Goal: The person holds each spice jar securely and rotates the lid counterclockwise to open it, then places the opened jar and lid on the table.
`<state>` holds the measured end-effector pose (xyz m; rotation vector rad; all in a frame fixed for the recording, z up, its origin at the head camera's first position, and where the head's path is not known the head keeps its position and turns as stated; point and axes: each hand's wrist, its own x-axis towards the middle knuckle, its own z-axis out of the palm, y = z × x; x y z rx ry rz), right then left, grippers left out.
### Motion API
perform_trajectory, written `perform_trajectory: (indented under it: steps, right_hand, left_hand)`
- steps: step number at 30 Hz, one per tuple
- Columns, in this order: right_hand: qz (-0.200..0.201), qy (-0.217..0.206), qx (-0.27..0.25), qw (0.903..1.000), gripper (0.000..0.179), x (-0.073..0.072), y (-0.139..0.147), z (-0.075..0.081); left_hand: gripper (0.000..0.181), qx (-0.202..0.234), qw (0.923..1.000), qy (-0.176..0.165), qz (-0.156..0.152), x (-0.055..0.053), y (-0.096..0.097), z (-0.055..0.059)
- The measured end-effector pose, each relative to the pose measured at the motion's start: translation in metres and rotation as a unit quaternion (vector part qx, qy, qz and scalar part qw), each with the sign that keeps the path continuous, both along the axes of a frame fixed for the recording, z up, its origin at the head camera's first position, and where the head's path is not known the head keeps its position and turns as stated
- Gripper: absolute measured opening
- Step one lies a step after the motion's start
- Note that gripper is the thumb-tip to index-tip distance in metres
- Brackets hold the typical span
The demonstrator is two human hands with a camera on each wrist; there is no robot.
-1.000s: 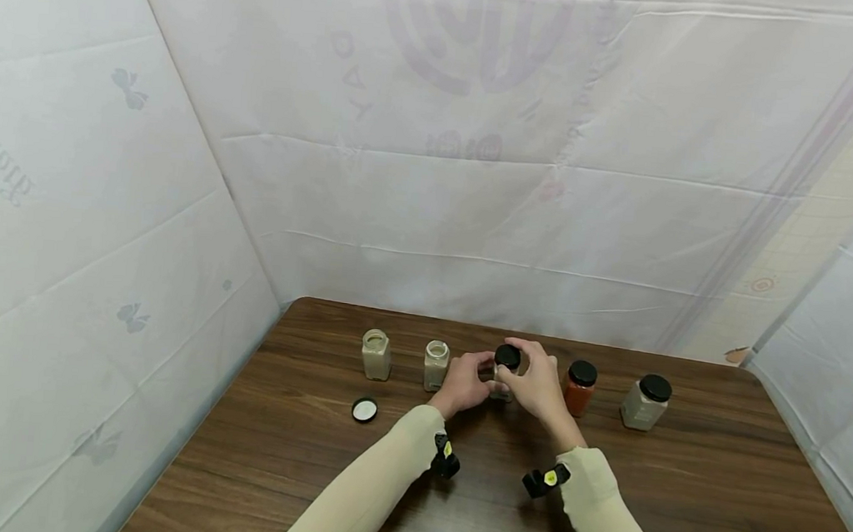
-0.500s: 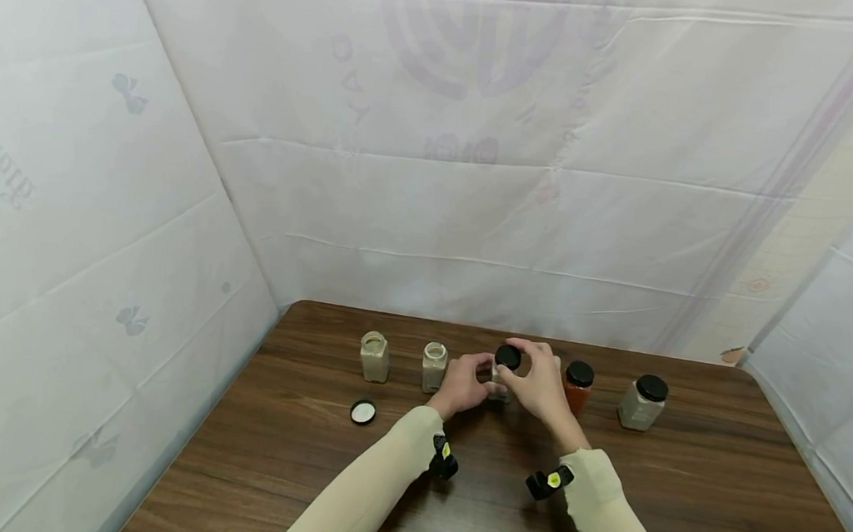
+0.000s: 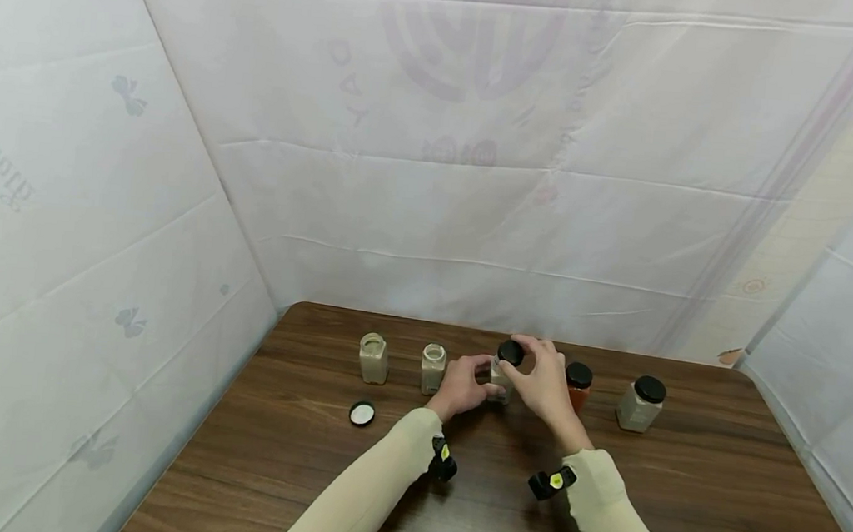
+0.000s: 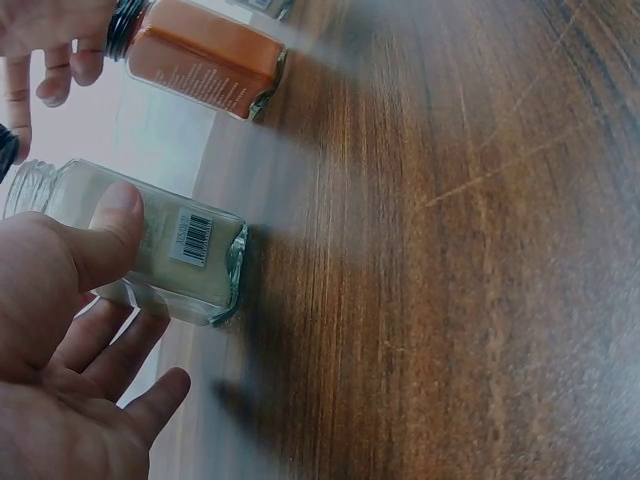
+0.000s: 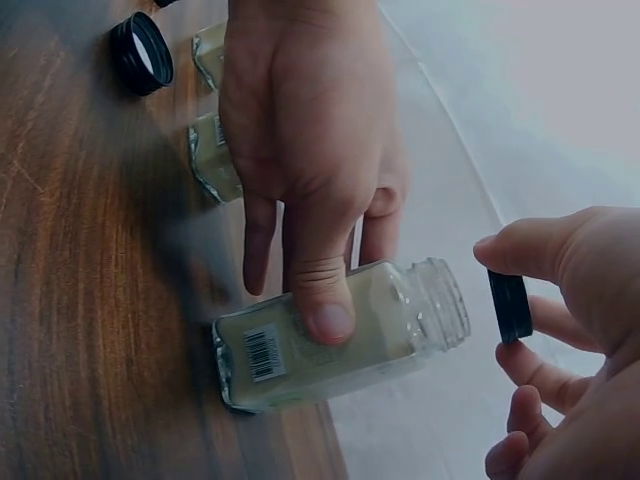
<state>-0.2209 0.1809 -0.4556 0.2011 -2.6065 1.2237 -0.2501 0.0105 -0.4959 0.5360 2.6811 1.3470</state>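
My left hand point(image 3: 465, 383) holds a square glass jar of pale powder point(image 5: 265, 355), thumb on one side and fingers on the other. The jar stands upright on the table, and its bare threaded mouth shows in the right wrist view. Between thumb and fingers, my right hand point(image 3: 543, 382) pinches a black screw lid point(image 5: 510, 305). A small gap separates lid and jar mouth. Left of my hands stand two lidless jars of pale powder, a nearer one point(image 3: 432, 371) and a farther one point(image 3: 373, 360). Another black lid point(image 3: 362, 414) lies with its white inside up.
A black-lidded jar of orange-red powder point(image 3: 578, 386) stands close by my right hand, partly hidden by it. Farther right is a black-lidded jar of pale contents point(image 3: 641, 405). The brown wooden table point(image 3: 290, 464) ends at white cloth walls point(image 3: 430, 216) behind and beside it.
My right hand has risen slightly and shifted right with the black lid, showing more of the jar beneath. The left hand keeps its hold on the jar.
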Motion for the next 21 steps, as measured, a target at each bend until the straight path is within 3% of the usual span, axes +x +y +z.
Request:
perform_trajectory:
  steps: [6,15,21]
  right_hand:
    - [-0.01,0.024,-0.005,0.9997,0.049,0.001,0.0,0.008]
    - [-0.014,0.005,-0.017,0.9997,0.048,0.003,0.001,0.012]
    - [-0.003,0.024,-0.018,0.9995,0.05,0.006,0.001,0.013]
  left_hand:
    - [0.047,0.005,1.0,0.001,-0.002,0.001,-0.002,0.0]
    - [0.048,0.003,1.0,-0.001,-0.002,0.0,-0.001,0.0]
    - [0.05,-0.001,1.0,-0.003,0.001,0.001,-0.001,0.0]
